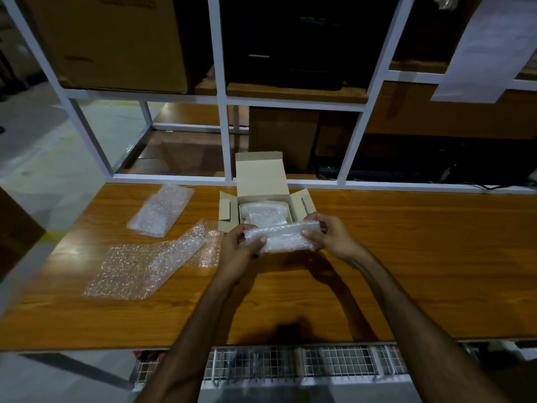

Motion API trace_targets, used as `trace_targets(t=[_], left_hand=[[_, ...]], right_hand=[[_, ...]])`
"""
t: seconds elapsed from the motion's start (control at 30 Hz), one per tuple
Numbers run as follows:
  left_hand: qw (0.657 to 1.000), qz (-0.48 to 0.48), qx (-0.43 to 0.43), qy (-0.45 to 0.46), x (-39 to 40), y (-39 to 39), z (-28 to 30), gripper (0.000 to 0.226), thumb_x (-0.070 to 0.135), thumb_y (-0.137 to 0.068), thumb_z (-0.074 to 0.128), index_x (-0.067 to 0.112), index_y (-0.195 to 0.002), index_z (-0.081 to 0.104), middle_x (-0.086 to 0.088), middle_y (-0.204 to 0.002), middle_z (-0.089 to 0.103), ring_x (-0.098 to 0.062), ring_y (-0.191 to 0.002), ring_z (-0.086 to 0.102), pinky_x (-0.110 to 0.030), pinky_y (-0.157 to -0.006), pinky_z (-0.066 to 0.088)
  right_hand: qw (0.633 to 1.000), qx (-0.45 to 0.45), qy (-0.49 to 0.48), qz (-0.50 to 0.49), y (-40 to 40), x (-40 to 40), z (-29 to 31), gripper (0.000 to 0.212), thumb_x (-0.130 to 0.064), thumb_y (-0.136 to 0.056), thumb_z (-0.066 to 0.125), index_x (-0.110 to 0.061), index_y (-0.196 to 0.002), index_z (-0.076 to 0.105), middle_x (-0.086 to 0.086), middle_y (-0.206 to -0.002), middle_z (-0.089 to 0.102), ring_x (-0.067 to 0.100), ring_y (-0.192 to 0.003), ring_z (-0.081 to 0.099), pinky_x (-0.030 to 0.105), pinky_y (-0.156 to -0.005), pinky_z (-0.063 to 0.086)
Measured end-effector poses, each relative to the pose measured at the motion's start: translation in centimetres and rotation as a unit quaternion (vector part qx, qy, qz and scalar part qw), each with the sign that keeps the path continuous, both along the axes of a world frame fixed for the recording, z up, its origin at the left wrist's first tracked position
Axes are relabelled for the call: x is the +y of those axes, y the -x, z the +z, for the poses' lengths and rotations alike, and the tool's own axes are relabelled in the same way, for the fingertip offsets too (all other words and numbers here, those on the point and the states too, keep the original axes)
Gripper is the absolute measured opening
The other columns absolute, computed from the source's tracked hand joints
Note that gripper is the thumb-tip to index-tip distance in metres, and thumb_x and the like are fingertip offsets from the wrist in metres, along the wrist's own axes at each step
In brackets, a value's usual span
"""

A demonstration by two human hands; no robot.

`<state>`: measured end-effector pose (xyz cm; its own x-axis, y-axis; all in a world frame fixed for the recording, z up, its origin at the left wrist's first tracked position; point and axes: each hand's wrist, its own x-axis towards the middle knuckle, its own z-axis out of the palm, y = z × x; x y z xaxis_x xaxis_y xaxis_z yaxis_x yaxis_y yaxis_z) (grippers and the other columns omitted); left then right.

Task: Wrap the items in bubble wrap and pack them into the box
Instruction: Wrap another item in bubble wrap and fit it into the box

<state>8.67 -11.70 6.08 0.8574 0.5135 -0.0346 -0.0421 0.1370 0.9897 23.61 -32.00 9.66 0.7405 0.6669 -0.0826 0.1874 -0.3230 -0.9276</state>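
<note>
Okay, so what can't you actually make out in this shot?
Head view only:
- Item inside the held bundle: bubble wrap hides it.
- Contents of the box: wrapped, and partly behind the left hand and right hand.
- Shelf contents at the back: too dark.
- Hanging paper: text blurred, cut off by the frame edge.

Two wrapped bundles (283,237) (263,216), one open box (260,177), three loose bubble-wrap pieces (161,210) (139,269) (209,248).

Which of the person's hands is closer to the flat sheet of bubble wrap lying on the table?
The left hand. It hovers just right of the bubble wrap sheet, holding one end of the wrapped bundle. The right hand grips the bundle's other end, farther away.
</note>
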Motion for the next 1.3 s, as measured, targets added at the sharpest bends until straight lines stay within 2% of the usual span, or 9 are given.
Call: trace_targets(t=[0.23, 0.37, 0.5, 0.67, 0.83, 0.93, 1.03, 1.17, 1.3], left_hand=[[0.990, 0.063, 0.004, -0.126, 1.1, -1.4, -2.0, 0.015, 0.006, -0.093, 0.073, 0.015, -0.105, 0.068, -0.005, -0.118, 0.070, -0.021, -0.104, 0.072, -0.030, -0.067, 0.063], [0.936, 0.187, 0.051, -0.293, 0.8, -3.2, -3.4, 0.025, 0.007, -0.089, 0.076, 0.028, -0.091, 0.063, 0.003, -0.097, 0.064, -0.015, -0.090, 0.062, -0.032, -0.067, 0.055], [0.889, 0.266, 0.087, -0.364, -0.6, -4.8, -3.4, 0.022, 0.002, -0.091, 0.071, 0.022, -0.087, 0.062, 0.000, -0.094, 0.060, -0.010, -0.084, 0.052, -0.008, -0.068, 0.035], [0.845, 0.317, 0.151, -0.404, -1.5, -7.0, -3.9, 0.019, -0.003, -0.090, 0.068, 0.010, -0.104, 0.072, -0.005, -0.111, 0.061, -0.014, -0.093, 0.058, -0.017, -0.077, 0.049], [0.816, 0.285, 0.245, -0.439, -2.1, -8.2, -3.9, 0.036, -0.006, -0.083, 0.071, 0.005, -0.117, 0.076, -0.008, -0.113, 0.065, -0.024, -0.096, 0.062, -0.037, -0.080, 0.061], [0.763, 0.269, 0.310, -0.500, -2.4, -8.4, -4.2, 0.031, 0.004, -0.079, 0.084, 0.007, -0.109, 0.080, -0.014, -0.105, 0.070, -0.031, -0.092, 0.061, -0.045, -0.075, 0.056], [0.717, 0.260, 0.360, -0.537, -2.6, -8.5, -3.8, 0.030, 0.015, -0.079, 0.087, 0.014, -0.108, 0.080, -0.009, -0.106, 0.069, -0.030, -0.099, 0.055, -0.044, -0.083, 0.042], [0.692, 0.179, 0.416, -0.563, -3.3, -9.0, -2.4, 0.033, 0.031, -0.099, 0.065, 0.017, -0.128, 0.069, -0.007, -0.131, 0.059, -0.026, -0.120, 0.043, -0.043, -0.098, 0.031], [0.653, 0.087, 0.462, -0.594, -3.5, -9.5, -1.7, 0.041, 0.047, -0.101, 0.039, 0.017, -0.106, 0.067, -0.008, -0.119, 0.059, -0.026, -0.112, 0.044, -0.049, -0.098, 0.033]], right_hand=[[0.996, -0.064, 0.058, 0.024, -3.7, 3.2, 0.1, 0.016, -0.004, -0.094, 0.069, -0.017, -0.105, 0.067, -0.004, -0.112, 0.068, 0.016, -0.103, 0.068, 0.028, -0.074, 0.060], [0.990, -0.104, 0.046, 0.082, -7.2, 6.2, -0.6, 0.016, 0.000, -0.094, 0.069, -0.013, -0.102, 0.067, 0.005, -0.107, 0.068, 0.026, -0.096, 0.070, 0.041, -0.076, 0.063], [0.983, -0.137, 0.016, 0.125, -10.4, 9.7, -0.8, 0.011, 0.000, -0.092, 0.071, -0.009, -0.097, 0.071, 0.006, -0.099, 0.070, 0.021, -0.097, 0.069, 0.039, -0.082, 0.062], [0.967, -0.187, 0.031, 0.170, -14.0, 14.6, -2.0, 0.019, 0.000, -0.087, 0.075, -0.019, -0.087, 0.074, -0.002, -0.100, 0.068, 0.015, -0.097, 0.065, 0.040, -0.086, 0.061], [0.945, -0.231, 0.054, 0.227, -15.8, 18.6, -3.2, 0.028, 0.000, -0.081, 0.075, -0.028, -0.080, 0.073, 0.000, -0.096, 0.063, 0.013, -0.093, 0.060, 0.033, -0.085, 0.054], [0.925, -0.254, 0.055, 0.279, -16.3, 19.9, -4.0, 0.025, 0.001, -0.081, 0.074, -0.024, -0.083, 0.073, -0.002, -0.096, 0.059, 0.011, -0.094, 0.058, 0.019, -0.083, 0.046], [0.904, -0.286, 0.048, 0.315, -16.8, 20.9, -5.2, 0.024, 0.001, -0.082, 0.073, -0.022, -0.087, 0.072, -0.007, -0.098, 0.056, 0.007, -0.095, 0.058, 0.024, -0.088, 0.052], [0.857, -0.377, 0.054, 0.347, -16.8, 21.2, -5.5, 0.023, -0.007, -0.084, 0.070, -0.028, -0.092, 0.071, -0.008, -0.105, 0.053, 0.012, -0.105, 0.055, 0.032, -0.092, 0.052], [0.780, -0.499, 0.058, 0.372, -16.7, 21.9, -5.0, 0.020, -0.011, -0.085, 0.073, -0.024, -0.100, 0.078, 0.000, -0.106, 0.048, 0.021, -0.102, 0.050, 0.034, -0.077, 0.046]])
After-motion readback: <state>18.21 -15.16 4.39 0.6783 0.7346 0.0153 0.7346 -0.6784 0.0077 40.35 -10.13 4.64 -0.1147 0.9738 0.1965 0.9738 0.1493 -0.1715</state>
